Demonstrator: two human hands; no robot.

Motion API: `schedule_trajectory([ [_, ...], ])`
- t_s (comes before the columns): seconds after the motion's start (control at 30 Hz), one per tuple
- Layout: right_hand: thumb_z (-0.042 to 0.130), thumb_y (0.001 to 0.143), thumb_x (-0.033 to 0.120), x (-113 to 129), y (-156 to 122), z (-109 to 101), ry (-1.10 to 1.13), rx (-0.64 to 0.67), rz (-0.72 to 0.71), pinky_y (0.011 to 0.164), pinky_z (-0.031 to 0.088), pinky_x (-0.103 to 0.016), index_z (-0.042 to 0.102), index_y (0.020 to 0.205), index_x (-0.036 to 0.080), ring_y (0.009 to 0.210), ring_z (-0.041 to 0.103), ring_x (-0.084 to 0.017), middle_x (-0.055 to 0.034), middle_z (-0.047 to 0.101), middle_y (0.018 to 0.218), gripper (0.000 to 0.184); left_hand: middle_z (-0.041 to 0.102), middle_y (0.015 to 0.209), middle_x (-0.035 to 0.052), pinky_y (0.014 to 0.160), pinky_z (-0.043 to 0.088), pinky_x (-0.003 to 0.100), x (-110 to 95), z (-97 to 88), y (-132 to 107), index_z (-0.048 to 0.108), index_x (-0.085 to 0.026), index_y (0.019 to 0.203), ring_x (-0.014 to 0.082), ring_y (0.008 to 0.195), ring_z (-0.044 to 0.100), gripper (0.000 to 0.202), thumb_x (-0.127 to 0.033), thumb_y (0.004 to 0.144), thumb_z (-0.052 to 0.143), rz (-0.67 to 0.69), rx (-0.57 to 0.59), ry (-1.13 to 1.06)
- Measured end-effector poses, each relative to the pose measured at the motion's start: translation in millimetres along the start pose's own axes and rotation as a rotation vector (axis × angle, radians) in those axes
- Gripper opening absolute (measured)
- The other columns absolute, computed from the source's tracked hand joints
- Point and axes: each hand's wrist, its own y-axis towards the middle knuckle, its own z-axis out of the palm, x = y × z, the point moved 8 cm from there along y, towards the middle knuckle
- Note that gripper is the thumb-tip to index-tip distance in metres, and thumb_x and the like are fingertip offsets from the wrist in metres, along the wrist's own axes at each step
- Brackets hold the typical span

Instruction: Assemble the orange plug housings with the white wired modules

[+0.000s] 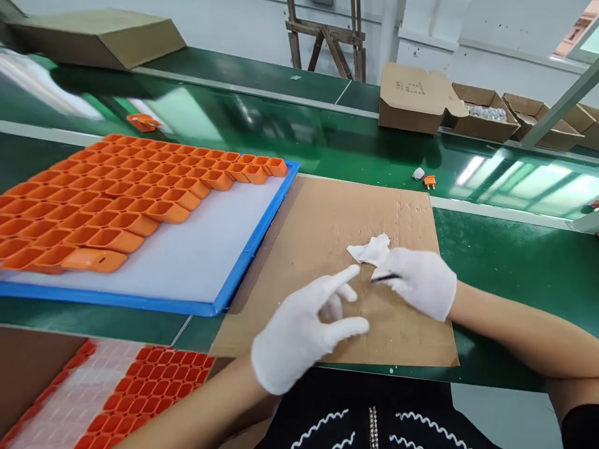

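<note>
My left hand (311, 321), in a white glove, hovers over a flat cardboard sheet (327, 218) with its fingers apart and nothing between them. My right hand (416, 280), also gloved in white, is closed on a thin dark stick-like tool (386, 278) that points left; its exact kind cannot be made out. A crumpled white cloth or tissue (372, 249) lies against the right hand's fingers, and whether they grip it too is unclear. To the left, a blue-rimmed tray (255, 243) holds rows of orange plastic housings (116, 199), most standing with open ends up, one lying flat at the front.
On the green belt beyond lie an orange plug-like piece (429, 182), a small whitish piece (418, 174) and another orange part (143, 121). Cardboard boxes (412, 96) line the far ledge. At lower left, a box contains red-orange housings (159, 380).
</note>
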Motion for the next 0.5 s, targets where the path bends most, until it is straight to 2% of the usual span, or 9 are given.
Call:
schedule_trajectory([
  [0.03, 0.059, 0.089, 0.02, 8.5, -2.3, 13.6, -0.066, 0.087, -0.006, 0.072, 0.052, -0.035, 0.073, 0.099, 0.027, 0.086, 0.068, -0.024, -0.0058, 0.072, 0.1, 0.019, 0.073, 0.08, -0.0014, 0.063, 0.053, 0.029, -10.8, 7.2, 1.2, 0.074, -0.029, 0.123, 0.0133, 0.058, 0.06, 0.048, -0.034, 0.076, 0.079, 0.055, -0.012, 0.036],
  [0.1, 0.058, 0.088, 0.019, 15.3, -7.6, 30.2, -0.144, 0.188, 0.013, 0.064, 0.05, -0.035, 0.073, 0.095, 0.024, 0.078, 0.067, -0.024, -0.0089, 0.072, 0.098, 0.018, 0.069, 0.07, -0.0011, 0.061, 0.048, 0.028, -28.1, 14.8, 4.4, 0.081, -0.028, 0.101, 0.0135, 0.058, 0.058, 0.02, -0.032, 0.082, 0.075, 0.157, -0.079, 0.148],
  [0.13, 0.057, 0.089, 0.02, 15.5, -9.9, 32.4, -0.13, 0.188, 0.02, 0.062, 0.049, -0.034, 0.073, 0.093, 0.024, 0.075, 0.067, -0.023, -0.0086, 0.072, 0.097, 0.017, 0.067, 0.067, -0.0008, 0.06, 0.046, 0.028, -33.8, 18.2, 6.4, 0.082, -0.028, 0.091, 0.0133, 0.058, 0.058, 0.011, -0.031, 0.086, 0.072, 0.196, -0.091, 0.195],
  [0.17, 0.057, 0.09, 0.021, 14.9, -11.8, 31.8, -0.083, 0.167, 0.011, 0.063, 0.049, -0.034, 0.073, 0.094, 0.025, 0.075, 0.067, -0.023, -0.0074, 0.073, 0.098, 0.017, 0.067, 0.065, -0.0007, 0.059, 0.044, 0.028, -38.0, 21.0, 8.3, 0.082, -0.027, 0.083, 0.0129, 0.057, 0.057, 0.012, -0.028, 0.088, 0.07, 0.23, -0.092, 0.232],
  [0.3, 0.052, 0.098, 0.031, 12.6, -13.3, 15.0, 0.059, 0.02, -0.156, 0.077, 0.052, -0.04, 0.073, 0.1, 0.029, 0.088, 0.068, -0.024, -0.0049, 0.074, 0.102, 0.021, 0.066, 0.065, -0.0019, 0.061, 0.045, 0.028, -48.3, 20.8, 13.8, 0.079, -0.026, 0.079, 0.0124, 0.057, 0.056, 0.016, -0.021, 0.089, 0.067, 0.321, -0.098, 0.279],
  [0.37, 0.054, 0.097, 0.033, 12.3, -10.1, 3.6, -0.015, -0.05, -0.237, 0.082, 0.05, -0.044, 0.075, 0.09, 0.029, 0.093, 0.068, -0.028, -0.0065, 0.074, 0.102, 0.022, 0.068, 0.068, -0.0023, 0.064, 0.049, 0.028, -49.5, 11.9, 18.7, 0.077, -0.024, 0.081, 0.0126, 0.06, 0.059, 0.007, -0.022, 0.086, 0.072, 0.295, -0.086, 0.209],
  [0.4, 0.058, 0.094, 0.034, 8.6, -7.3, -3.9, -0.054, -0.1, -0.222, 0.081, 0.05, -0.045, 0.075, 0.085, 0.03, 0.092, 0.067, -0.029, -0.0069, 0.074, 0.099, 0.02, 0.071, 0.074, -0.0024, 0.065, 0.051, 0.028, -48.4, 4.6, 22.6, 0.076, -0.024, 0.088, 0.0124, 0.061, 0.061, 0.006, -0.023, 0.082, 0.077, 0.254, -0.067, 0.156],
  [0.47, 0.063, 0.089, 0.04, -5.9, -2.3, -20.5, -0.098, -0.205, -0.104, 0.073, 0.049, -0.045, 0.076, 0.08, 0.032, 0.083, 0.067, -0.03, -0.0077, 0.072, 0.086, 0.018, 0.075, 0.092, -0.0011, 0.069, 0.055, 0.028, -43.3, -21.6, 32.6, 0.071, -0.022, 0.111, 0.012, 0.065, 0.065, 0.041, -0.026, 0.073, 0.085, 0.131, -0.074, 0.087],
  [0.5, 0.062, 0.089, 0.043, -13.7, -1.3, -28.2, -0.094, -0.251, -0.048, 0.071, 0.049, -0.045, 0.076, 0.078, 0.032, 0.079, 0.066, -0.03, -0.0082, 0.07, 0.08, 0.021, 0.074, 0.097, -0.0007, 0.067, 0.055, 0.028, -40.5, -43.2, 37.7, 0.067, -0.02, 0.119, 0.0122, 0.066, 0.066, 0.056, -0.028, 0.068, 0.087, 0.071, -0.14, 0.108],
])
